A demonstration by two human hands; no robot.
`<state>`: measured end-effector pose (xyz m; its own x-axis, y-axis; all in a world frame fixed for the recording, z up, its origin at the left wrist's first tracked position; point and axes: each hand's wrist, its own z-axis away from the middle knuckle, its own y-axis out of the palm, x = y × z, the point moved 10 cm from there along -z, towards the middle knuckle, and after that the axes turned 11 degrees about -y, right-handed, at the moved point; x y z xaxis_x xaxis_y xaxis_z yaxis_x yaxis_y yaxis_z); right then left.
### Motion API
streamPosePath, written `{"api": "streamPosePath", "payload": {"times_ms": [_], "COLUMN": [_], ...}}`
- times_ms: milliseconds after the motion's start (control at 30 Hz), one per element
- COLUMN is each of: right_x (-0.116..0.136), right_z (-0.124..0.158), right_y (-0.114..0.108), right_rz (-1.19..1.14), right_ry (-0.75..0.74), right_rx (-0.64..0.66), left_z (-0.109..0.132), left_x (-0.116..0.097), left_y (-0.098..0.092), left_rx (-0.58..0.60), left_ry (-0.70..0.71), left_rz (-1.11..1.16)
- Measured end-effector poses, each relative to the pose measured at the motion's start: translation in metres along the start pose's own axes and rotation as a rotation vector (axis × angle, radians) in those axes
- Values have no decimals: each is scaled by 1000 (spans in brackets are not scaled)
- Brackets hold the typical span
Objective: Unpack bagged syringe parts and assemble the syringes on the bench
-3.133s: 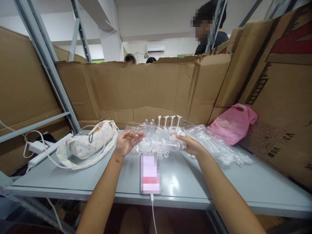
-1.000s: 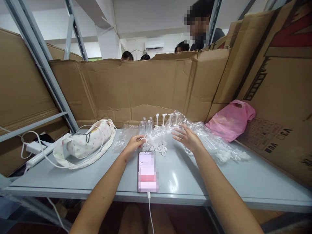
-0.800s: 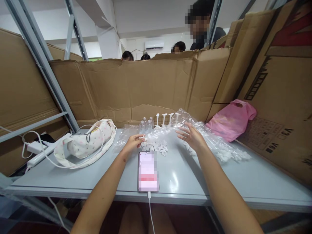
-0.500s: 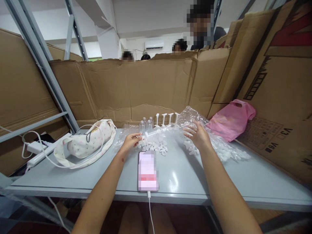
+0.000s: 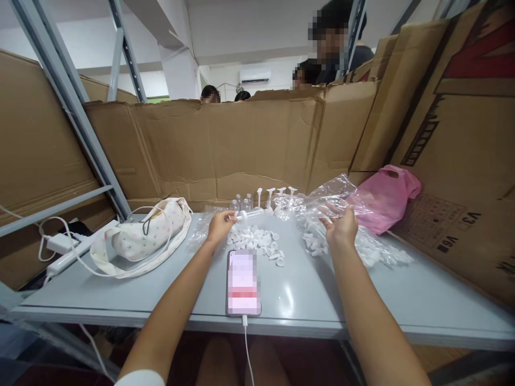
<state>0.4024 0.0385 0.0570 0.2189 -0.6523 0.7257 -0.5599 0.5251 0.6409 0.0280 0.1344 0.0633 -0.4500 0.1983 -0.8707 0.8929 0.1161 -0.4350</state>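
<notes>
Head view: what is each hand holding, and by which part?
The left hand holds the ribbed tube by its left end. The right hand is at the clear bag; whether it grips is unclear.

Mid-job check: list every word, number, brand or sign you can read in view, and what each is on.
"V3": right-hand cardboard box, printed at a tilt.
"V6": same box, left of "V3".
Same box, unreadable: small print block beside these, black lettering cut off at the right edge, large red print.
Phone: screen blurred, unreadable.
Clear ribbed bottle and clear plastic bag: no legible text.
</notes>
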Motion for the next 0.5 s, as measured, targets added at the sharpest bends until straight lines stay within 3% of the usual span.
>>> {"api": "streamPosePath", "payload": {"times_ms": [133,333,500], "right_x": [-6,-13,-18], "right_z": [4,8,9], "right_y": [5,11,14], "right_rz": [2,20,21], "right_ry": [15,31,51], "right_rx": [22,76,100], "left_z": [-12,-25,-27], "left_x": [-8,1,-2], "left_y": [19,43,53], "left_rx": [13,23,21], "left_ry": [-20,-70,-29], "left_rz": [-177,-233,-254]}}
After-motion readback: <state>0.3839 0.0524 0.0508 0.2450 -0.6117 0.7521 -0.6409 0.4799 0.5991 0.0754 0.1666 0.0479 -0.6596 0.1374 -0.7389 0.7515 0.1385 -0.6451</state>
